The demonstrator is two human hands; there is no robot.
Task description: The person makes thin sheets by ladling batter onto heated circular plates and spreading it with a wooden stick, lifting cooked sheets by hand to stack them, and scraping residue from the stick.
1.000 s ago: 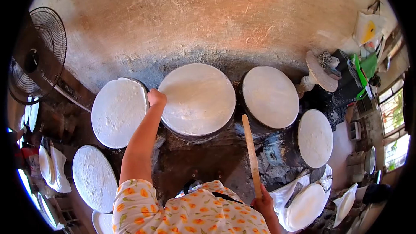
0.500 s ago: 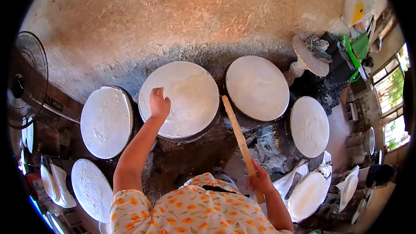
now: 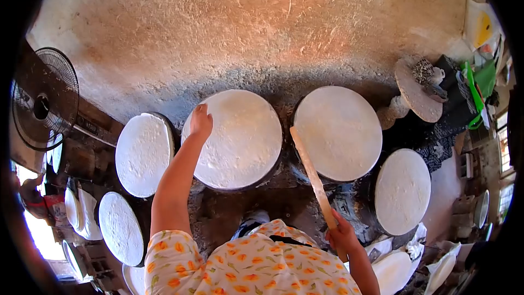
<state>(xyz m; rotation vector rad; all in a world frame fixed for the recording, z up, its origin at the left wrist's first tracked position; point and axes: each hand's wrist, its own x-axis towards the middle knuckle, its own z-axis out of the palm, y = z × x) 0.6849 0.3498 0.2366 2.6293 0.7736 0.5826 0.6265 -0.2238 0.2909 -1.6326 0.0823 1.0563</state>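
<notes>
My left hand (image 3: 201, 121) is over the upper left part of a large round white sheet (image 3: 240, 142), its fingers drawn together; whether they pinch the edge or anything else is hidden. In my right hand (image 3: 341, 232) is a long flat wooden stick (image 3: 312, 175), pointing up and to the left. The stick's tip lies beside the lower left rim of another round white-covered griddle (image 3: 338, 134). To the left of my left arm sits a smaller white round (image 3: 143, 155).
A black fan (image 3: 43, 101) stands at the far left. More white rounds lie at the lower left (image 3: 120, 229) and right (image 3: 403, 191). A mushroom-shaped object (image 3: 417, 90) stands by the wall (image 3: 262, 22). White cloth and flat discs (image 3: 392, 270) are at the lower right.
Since a second ago, my left hand has moved from between the two left rounds onto the large one, and its fingers have closed from a looser pose. My right hand has raised the stick slightly.
</notes>
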